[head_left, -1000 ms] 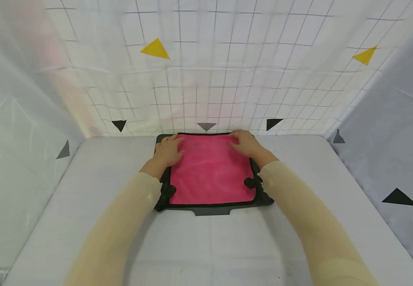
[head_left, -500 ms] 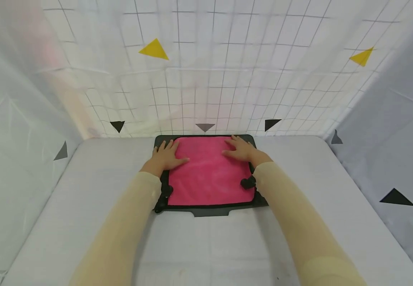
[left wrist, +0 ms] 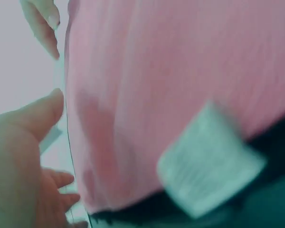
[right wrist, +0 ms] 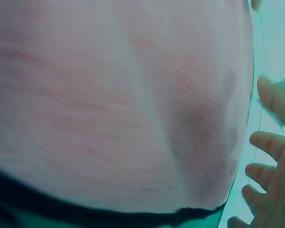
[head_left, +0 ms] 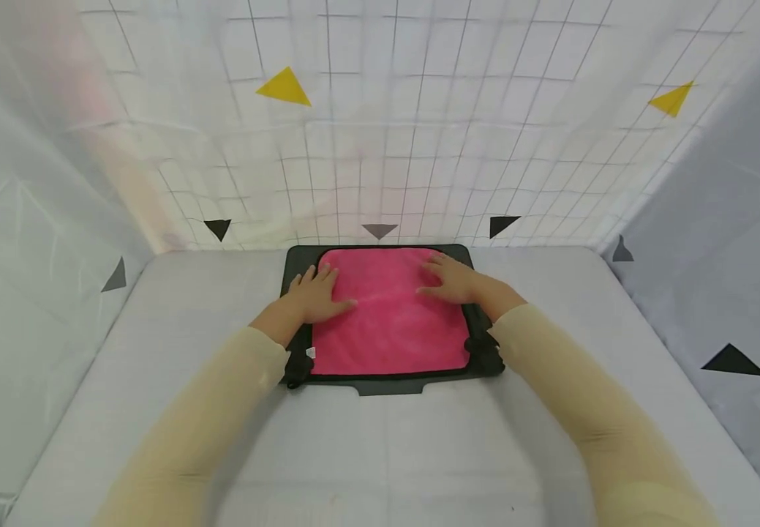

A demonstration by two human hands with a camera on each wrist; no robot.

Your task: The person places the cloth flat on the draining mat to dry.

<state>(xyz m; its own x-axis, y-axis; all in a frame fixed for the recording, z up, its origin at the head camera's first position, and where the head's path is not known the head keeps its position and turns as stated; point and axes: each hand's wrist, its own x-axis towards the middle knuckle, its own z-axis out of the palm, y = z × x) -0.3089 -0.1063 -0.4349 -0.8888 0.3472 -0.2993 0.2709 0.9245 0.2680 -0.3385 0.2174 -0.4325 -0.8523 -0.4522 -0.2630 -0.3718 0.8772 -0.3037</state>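
Note:
A bright pink cloth with dark edging lies spread over a dark board. My left hand is over the cloth's left side, fingers spread and pointing away, thumb toward the middle. Over the right side, my right hand has its fingers extended and spread as well. A white label sticks out from the cloth's left edge in the left wrist view. Both wrist views show the pink fabric close up, with the fingers at its far side. Neither hand grips anything.
The board lies on a white-covered table, close to a sheet wall printed with a grid. Plain side sheets rise at left and right, with black triangles stuck on them. Yellow triangles mark the back wall.
Both hands have moved slightly toward me from the cloth's far corners, with fingers spreading out. The cloth's far edge shows more fully, and the white label has come into sight at the left.

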